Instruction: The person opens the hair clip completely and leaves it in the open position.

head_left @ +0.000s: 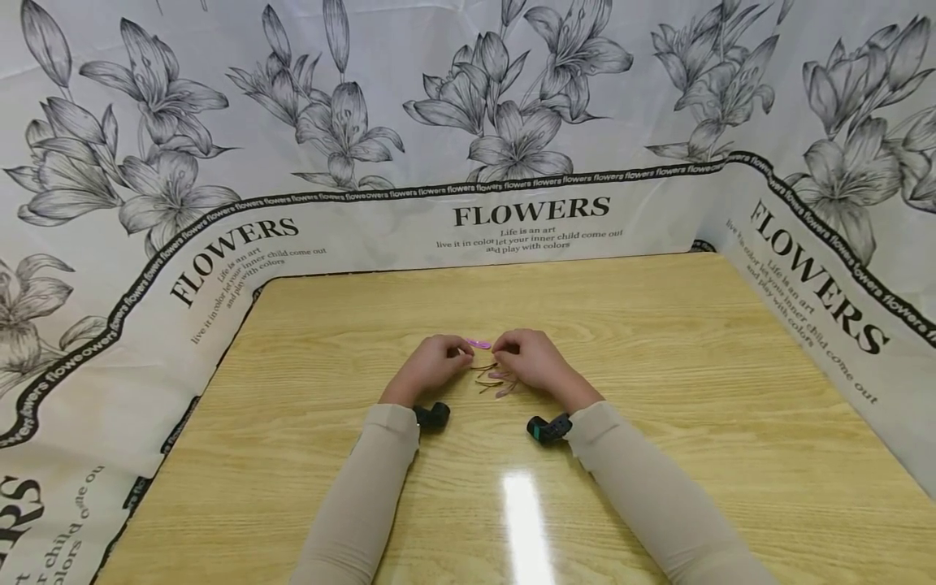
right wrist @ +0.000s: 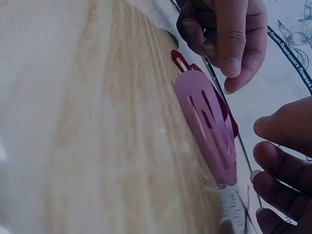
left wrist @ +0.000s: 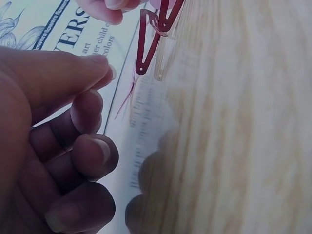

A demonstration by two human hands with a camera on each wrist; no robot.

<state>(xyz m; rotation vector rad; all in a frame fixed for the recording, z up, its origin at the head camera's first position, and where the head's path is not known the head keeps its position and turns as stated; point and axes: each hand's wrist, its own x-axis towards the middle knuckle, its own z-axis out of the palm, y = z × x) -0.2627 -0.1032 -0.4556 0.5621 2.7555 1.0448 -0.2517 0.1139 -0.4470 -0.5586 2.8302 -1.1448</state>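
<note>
In the head view my left hand [head_left: 435, 366] and right hand [head_left: 534, 361] hover over a small group of hair clips, one at each side. A bright pink flat piece [head_left: 478, 344] lies between the fingertips. Nearer my body are thin dark clips [head_left: 486, 383] and pale pink ones [head_left: 504, 388]. The right wrist view gives a pink snap hair clip [right wrist: 204, 122] overlapping a dark red one [right wrist: 180, 59]. Red clips [left wrist: 146, 46] also appear in the left wrist view, beside a thin pink strand [left wrist: 127, 97]. Both hands' fingers are loosely curled; nothing is visible between them.
The wood-grain table [head_left: 658, 366] has a glossy surface with a bright reflection near the front. A white cloth printed with flowers [head_left: 541, 227] surrounds the back and sides. Black wrist cameras [head_left: 433, 416] sit at both cuffs.
</note>
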